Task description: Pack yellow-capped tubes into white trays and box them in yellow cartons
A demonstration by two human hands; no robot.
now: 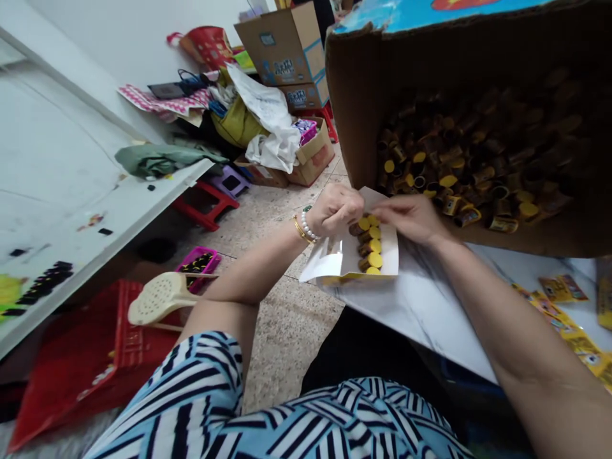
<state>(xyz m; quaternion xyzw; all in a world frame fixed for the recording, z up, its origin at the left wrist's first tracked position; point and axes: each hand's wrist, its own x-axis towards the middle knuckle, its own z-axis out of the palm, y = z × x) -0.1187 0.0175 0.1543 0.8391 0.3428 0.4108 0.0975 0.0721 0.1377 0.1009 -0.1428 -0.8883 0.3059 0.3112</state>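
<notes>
An opened white paper box point(391, 252) rests at the edge of the marbled table. Inside it stand small brown cups with yellow lids point(375, 245), packed in two rows. My left hand point(337, 209), with bracelets at the wrist, is curled closed over the box's far left side; what its fingers hold is hidden. At the far right corner, my right hand point(414, 217) has its fingers pressed together against the box, slightly blurred, and what is between them cannot be made out. Many loose cups point(447, 182) of the same kind lie in the large carton behind.
The large cardboard carton point(354, 108) opens toward me on the marbled table point(421, 287). Yellow printed packets point(561, 288) lie at the right. A white table point(167, 191) stands left, above a cream stool point(155, 298) and red crate point(95, 344). Stacked cartons point(282, 51) fill the back.
</notes>
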